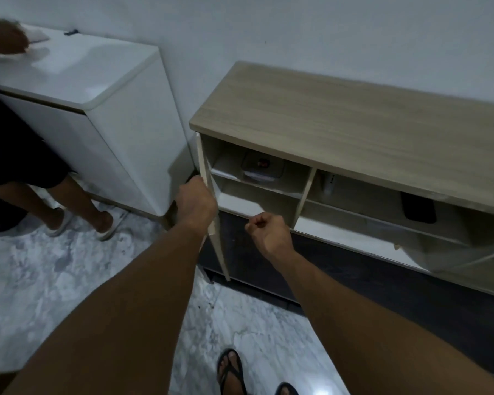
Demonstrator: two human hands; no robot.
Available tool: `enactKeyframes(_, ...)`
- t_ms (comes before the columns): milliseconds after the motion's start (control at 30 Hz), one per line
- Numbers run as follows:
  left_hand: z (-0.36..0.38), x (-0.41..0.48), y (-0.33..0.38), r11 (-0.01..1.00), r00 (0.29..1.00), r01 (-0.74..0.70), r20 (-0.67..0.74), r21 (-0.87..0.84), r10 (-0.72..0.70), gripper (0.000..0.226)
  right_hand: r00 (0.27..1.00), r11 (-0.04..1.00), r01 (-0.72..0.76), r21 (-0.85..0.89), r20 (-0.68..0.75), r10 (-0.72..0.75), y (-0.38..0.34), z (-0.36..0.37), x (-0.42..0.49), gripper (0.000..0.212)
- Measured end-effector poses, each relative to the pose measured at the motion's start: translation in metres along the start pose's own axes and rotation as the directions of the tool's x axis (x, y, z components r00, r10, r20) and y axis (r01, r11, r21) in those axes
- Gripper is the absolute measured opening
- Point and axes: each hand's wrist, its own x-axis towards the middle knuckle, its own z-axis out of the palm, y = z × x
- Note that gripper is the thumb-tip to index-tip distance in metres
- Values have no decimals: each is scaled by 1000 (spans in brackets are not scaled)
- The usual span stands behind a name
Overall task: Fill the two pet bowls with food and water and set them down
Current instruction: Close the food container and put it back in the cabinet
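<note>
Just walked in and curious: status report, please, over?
Left hand grips the edge of the open cabinet door. Right hand curled, nothing seen in it. No pet bowls in view. Second person at left, clear of the door.

Head cam, single wide-angle view: forward and steeply down.

I log it at standing height, looking along both forearms. The left hand (196,202), gripping the cabinet door (220,252), and the right hand (268,232) sit mid-frame, near the lens. The wood cabinet (354,115) runs to the upper right along the wall (297,29). The marble floor (54,280) fills the lower left, and the wearer's feet (231,369) reach the bottom edge. Straight edges bow near the borders.
</note>
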Motion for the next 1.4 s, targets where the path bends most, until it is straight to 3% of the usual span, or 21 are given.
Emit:
enactKeyframes(167,21,-16,47,974,998,-9,66,-226,24,27,999,1000,28,4,26,-28,4,-23,3,13)
enactKeyframes(300,44,-17,74,954,987,-98,91,-282,129,28,1000,999,21,-38,5,-20,10,-46,18,32)
enactKeyframes(400,55,-1,83,961,964,-236,86,-143,250,23,996,994,58,-93,-55,-64,9,-59,30,37)
enactKeyframes(500,64,14,92,905,898,-425,126,-3,422,24,976,989,86,-116,-192,-107,1,-66,43,27)
enactKeyframes(633,71,26,106,815,812,-579,97,4,576,18,932,989,93,-114,-338,-127,-6,-77,66,13)
enactKeyframes(767,74,40,116,667,693,-718,123,196,710,21,919,985,57,-163,-378,-116,-12,-85,85,14)
enactKeyframes(933,74,53,127,544,605,-784,171,298,778,19,918,965,18,-262,-378,-120,-19,-92,102,18)
enactKeyframes(1100,74,58,132,486,553,-816,174,314,815,25,898,866,37,-498,-363,-248,-21,-97,111,20)
enactKeyframes(1233,73,61,127,439,485,-842,83,313,870,25,838,688,65,-723,-334,-431,-15,-93,116,29)
enactKeyframes(1400,73,66,133,447,476,-853,49,269,878,28,850,626,42,-779,-301,-432,-21,-95,124,34)
